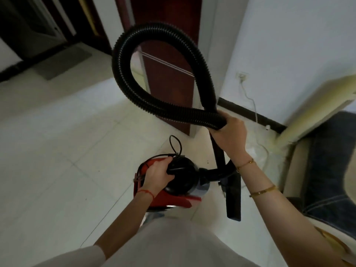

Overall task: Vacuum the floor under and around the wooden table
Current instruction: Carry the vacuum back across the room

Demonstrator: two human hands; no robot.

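White tiled floor (57, 132) is filling the view, with a dark red door (169, 74) beyond the fingers and a white wall with a socket (241, 75) off to the right. No wooden table is showing, so this is looking like the carry or setup step, not the cleaning itself. Left hand (157, 175) is gripping the top handle of the red and black vacuum (181, 176), fingers curled round it, black cord (175, 145) bundled just past the knuckles. Right hand (229, 134) is clamping the hose (134, 89) where two runs of it cross, loop arching up ahead, wand and floor nozzle (234, 197) hanging below the wrist. Next move probably calls for setting the unit down by the table, freeing the cord and plugging in.
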